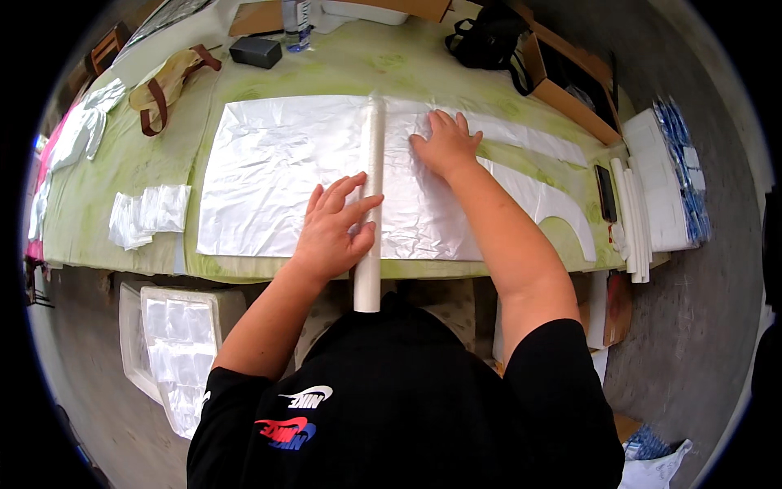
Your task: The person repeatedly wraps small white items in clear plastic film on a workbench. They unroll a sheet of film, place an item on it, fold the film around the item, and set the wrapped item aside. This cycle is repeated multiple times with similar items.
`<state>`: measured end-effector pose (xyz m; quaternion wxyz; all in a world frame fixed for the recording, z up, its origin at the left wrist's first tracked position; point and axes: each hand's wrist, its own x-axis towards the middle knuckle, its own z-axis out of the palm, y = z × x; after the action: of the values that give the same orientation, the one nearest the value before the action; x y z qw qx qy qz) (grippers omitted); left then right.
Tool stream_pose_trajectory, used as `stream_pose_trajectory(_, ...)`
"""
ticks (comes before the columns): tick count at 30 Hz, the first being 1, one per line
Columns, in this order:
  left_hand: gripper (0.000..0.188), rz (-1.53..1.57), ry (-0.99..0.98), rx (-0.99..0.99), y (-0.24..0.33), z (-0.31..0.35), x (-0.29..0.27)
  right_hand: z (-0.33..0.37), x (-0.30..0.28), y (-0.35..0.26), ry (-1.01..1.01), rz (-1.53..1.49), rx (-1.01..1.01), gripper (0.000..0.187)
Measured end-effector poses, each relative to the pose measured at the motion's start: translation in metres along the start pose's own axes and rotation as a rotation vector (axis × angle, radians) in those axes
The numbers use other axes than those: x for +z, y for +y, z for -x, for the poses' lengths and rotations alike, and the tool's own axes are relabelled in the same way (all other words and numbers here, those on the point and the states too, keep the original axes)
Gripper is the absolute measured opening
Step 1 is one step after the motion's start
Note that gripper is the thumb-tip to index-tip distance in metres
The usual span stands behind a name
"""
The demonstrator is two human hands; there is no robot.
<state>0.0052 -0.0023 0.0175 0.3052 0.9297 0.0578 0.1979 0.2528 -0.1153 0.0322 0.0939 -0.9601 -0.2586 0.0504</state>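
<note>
A thin white plastic apron (pixel 277 175), creased and spread flat, covers the middle of the table. Its narrow straps and curved cutouts reach toward the right. Across it, pointing away from me, lies a long pale tube (pixel 371 269) whose near end juts past the table edge. My left hand (pixel 334 224) rests on the tube and the plastic beside it, fingers spread rather than wrapped round. To the right of the tube, my right hand (pixel 448 143) lies on the upper part of the apron with its fingers apart, holding nothing.
Folded clear plastic packets (pixel 151 213) sit at the left, with more in a plastic bin (pixel 220 306) below. On the right are a dark phone (pixel 605 194), white tubes (pixel 637 220) and stacked blue packages (pixel 680 175). A cardboard box (pixel 607 129) and black bag (pixel 489 37) stand behind.
</note>
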Motion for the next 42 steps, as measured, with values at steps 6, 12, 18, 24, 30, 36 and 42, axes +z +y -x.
stream_pose_trajectory(6, 0.047, 0.251, 0.33, 0.019, -0.016, 0.008, 0.012, 0.073, 0.013, -0.032, 0.342, -0.347, -0.761, 0.057)
stream_pose_trajectory(12, 0.045, 0.449, 0.157, 0.237, -0.024, -0.001, -0.012, 0.139, 0.025, -0.06, 0.101, -0.409, -1.065, 0.024)
stream_pose_trajectory(18, 0.049, 0.114, -0.194, -0.052, -0.025, 0.008, -0.037, 0.168, 0.02, -0.056, 0.208, -0.543, -0.987, 0.021)
stream_pose_trajectory(24, 0.049, 0.069, -0.047, -0.179, -0.04, 0.026, -0.04, 0.164, 0.03, -0.078, 0.089, -0.685, -1.043, 0.023)
stream_pose_trajectory(30, 0.043, 0.162, 0.052, -0.373, -0.056, 0.024, -0.061, 0.146, 0.032, -0.116, 0.032, -0.671, -1.234, 0.017)
stream_pose_trajectory(36, 0.029, -0.014, 0.096, -0.051, -0.029, 0.001, -0.078, 0.141, 0.036, -0.135, -0.216, -0.658, -1.198, 0.017)
stream_pose_trajectory(42, 0.033, -0.199, -0.154, -0.092, -0.044, 0.011, -0.09, 0.166, 0.032, -0.103, 0.06, -0.861, -1.394, 0.015)
